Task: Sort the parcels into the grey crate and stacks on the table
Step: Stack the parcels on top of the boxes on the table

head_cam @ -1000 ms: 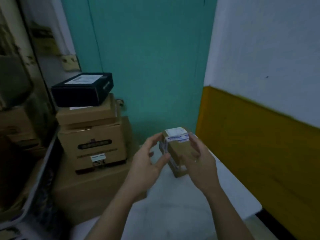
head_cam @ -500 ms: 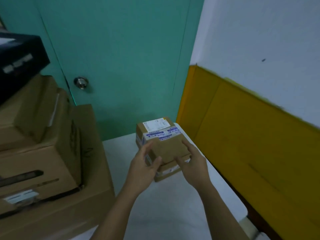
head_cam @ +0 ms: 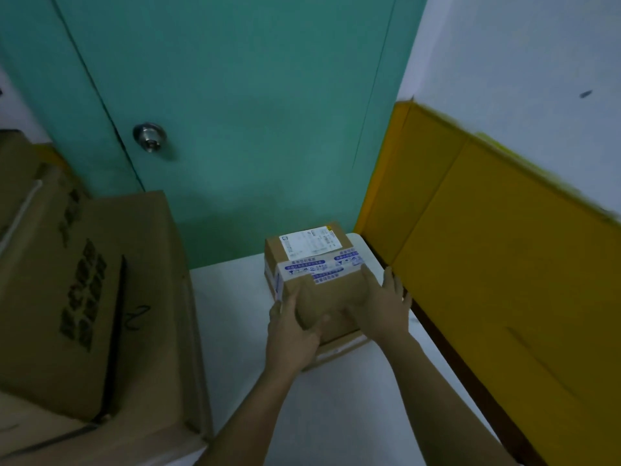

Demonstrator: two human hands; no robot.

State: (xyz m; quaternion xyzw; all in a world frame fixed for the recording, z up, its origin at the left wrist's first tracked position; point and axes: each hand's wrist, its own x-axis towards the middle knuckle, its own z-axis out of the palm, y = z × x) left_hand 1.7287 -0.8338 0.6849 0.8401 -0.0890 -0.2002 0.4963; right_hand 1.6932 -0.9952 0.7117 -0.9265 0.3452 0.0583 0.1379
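From my station I count one small parcel (head_cam: 326,290) on the one white table (head_cam: 235,314). The parcel carries one white label (head_cam: 311,245) and one band of blue-printed tape (head_cam: 316,269). Two hands are in view: one left hand (head_cam: 292,334) and one right hand (head_cam: 383,307). At the left side I count three large brown cartons (head_cam: 67,297), but the frame edge cuts them, so I cannot be fully sure of this number. There is one green door (head_cam: 252,112) with one round metal knob (head_cam: 149,136), one yellow band (head_cam: 504,264) along the white wall (head_cam: 504,62), and one small dark mark (head_cam: 585,94) on that wall.
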